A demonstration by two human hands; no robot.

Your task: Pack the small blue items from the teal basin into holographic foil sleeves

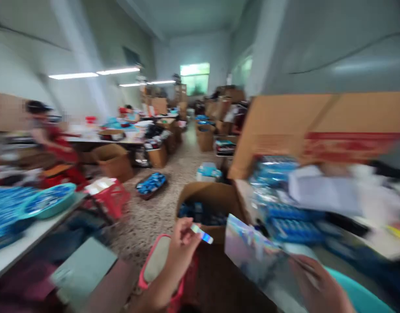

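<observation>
Holographic foil pouch (248, 254), small shiny strip (201, 234)

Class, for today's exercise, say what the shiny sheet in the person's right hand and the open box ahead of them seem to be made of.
The sheet in the right hand looks like thin plastic film, glossy and holographic: it shows a rainbow sheen and mirror-like patches. The open box looks like matte brown cardboard, judging by its colour and folding flaps, though blur hides any corrugation.
</observation>
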